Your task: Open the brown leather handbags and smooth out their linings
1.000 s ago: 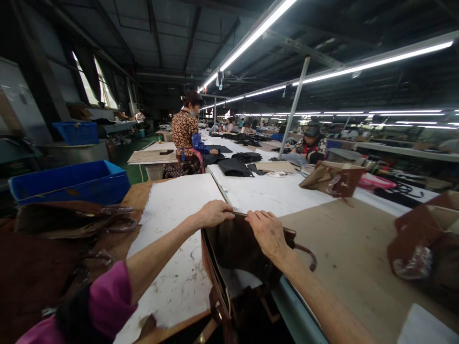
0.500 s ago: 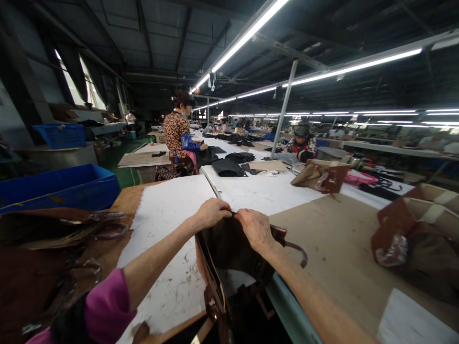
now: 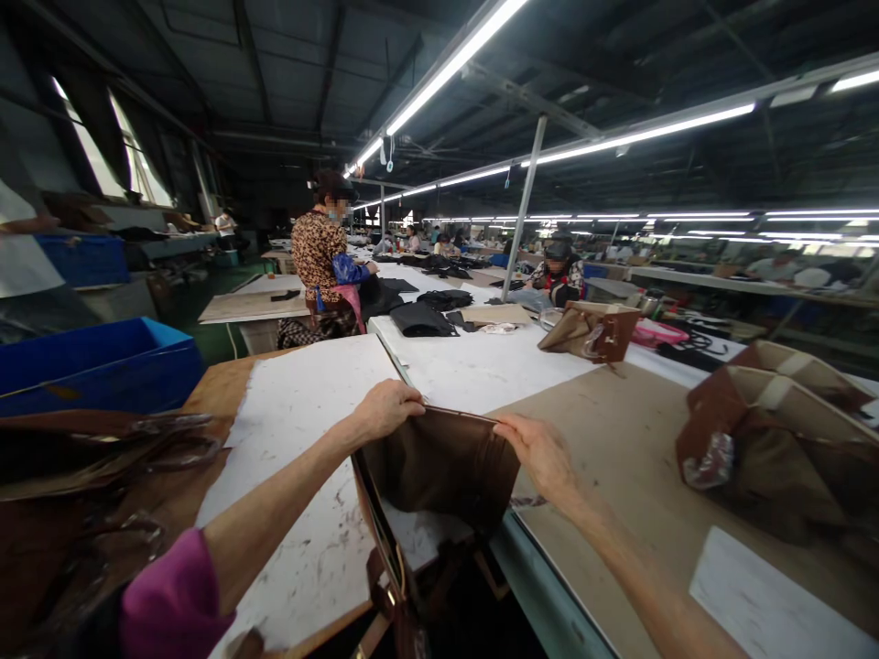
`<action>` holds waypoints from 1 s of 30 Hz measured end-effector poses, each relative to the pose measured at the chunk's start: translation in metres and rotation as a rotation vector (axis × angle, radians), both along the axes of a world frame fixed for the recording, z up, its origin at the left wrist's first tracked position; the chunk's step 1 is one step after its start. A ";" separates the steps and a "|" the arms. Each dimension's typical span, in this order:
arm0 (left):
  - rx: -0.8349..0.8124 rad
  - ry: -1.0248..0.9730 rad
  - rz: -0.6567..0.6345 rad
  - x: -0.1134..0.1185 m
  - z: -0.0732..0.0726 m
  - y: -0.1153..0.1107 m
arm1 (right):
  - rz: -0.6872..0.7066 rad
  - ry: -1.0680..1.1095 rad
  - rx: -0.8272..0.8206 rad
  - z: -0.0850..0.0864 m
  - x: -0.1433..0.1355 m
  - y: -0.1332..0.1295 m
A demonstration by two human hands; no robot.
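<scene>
A dark brown handbag (image 3: 446, 464) stands open in front of me at the gap between two work surfaces. My left hand (image 3: 390, 409) pinches its far top edge near the left corner. At the right end of that same edge, my right hand (image 3: 542, 455) grips the rim between thumb and fingers. The rim is stretched straight between both hands. Down at the near side, the bag's strap and metal fitting (image 3: 393, 595) show; its bottom is in dark shadow.
Finished-looking brown bags (image 3: 762, 430) stand on brown paper (image 3: 618, 476) at the right, another bag (image 3: 594, 331) farther back. More bags (image 3: 69, 513) lie left beside a blue bin (image 3: 96, 361). A co-worker in a patterned top (image 3: 320, 252) stands ahead; black pieces (image 3: 422, 318) lie on the white table.
My right hand has slid right along the bag's rim, away from my left hand, and the edge is now spread straight. A person in white has appeared at the far left.
</scene>
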State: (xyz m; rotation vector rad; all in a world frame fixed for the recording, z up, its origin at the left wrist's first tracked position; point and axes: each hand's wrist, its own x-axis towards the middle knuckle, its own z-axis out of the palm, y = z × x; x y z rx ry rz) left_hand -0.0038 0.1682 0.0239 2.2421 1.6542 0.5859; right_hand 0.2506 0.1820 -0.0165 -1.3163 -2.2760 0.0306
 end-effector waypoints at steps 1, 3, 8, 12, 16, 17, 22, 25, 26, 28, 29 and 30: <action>-0.002 -0.005 0.004 0.000 0.000 0.000 | 0.011 0.032 -0.003 -0.003 0.002 0.000; -0.007 -0.012 0.008 0.000 0.001 -0.002 | 0.033 0.070 -0.001 -0.007 0.002 0.001; -0.017 -0.030 0.016 0.000 0.001 -0.004 | 0.051 0.068 0.008 -0.008 -0.001 0.007; -0.029 -0.050 0.020 0.000 0.000 -0.003 | 0.026 0.043 -0.019 -0.004 0.002 0.007; -0.037 -0.067 0.006 -0.002 -0.002 -0.003 | -0.040 -0.086 -0.023 0.005 -0.001 0.000; -0.037 -0.068 0.008 -0.002 -0.003 -0.003 | -0.061 -0.147 -0.008 0.007 -0.005 -0.002; -0.034 -0.033 0.044 -0.003 -0.005 -0.006 | -0.009 -0.334 0.025 0.021 -0.053 -0.005; -0.018 -0.020 0.059 -0.005 -0.007 -0.007 | 0.088 -0.378 0.012 0.028 -0.088 -0.004; -0.002 -0.019 0.060 -0.005 -0.007 -0.007 | 0.116 -0.389 0.016 0.030 -0.098 -0.002; 0.027 -0.016 0.078 -0.007 -0.007 -0.007 | 0.162 -0.397 0.030 0.032 -0.112 0.002; 0.036 -0.012 0.098 -0.008 -0.006 -0.007 | 0.177 -0.396 0.034 0.032 -0.116 0.005; 0.038 -0.006 0.122 -0.009 -0.006 -0.007 | 0.186 -0.393 0.037 0.032 -0.119 0.008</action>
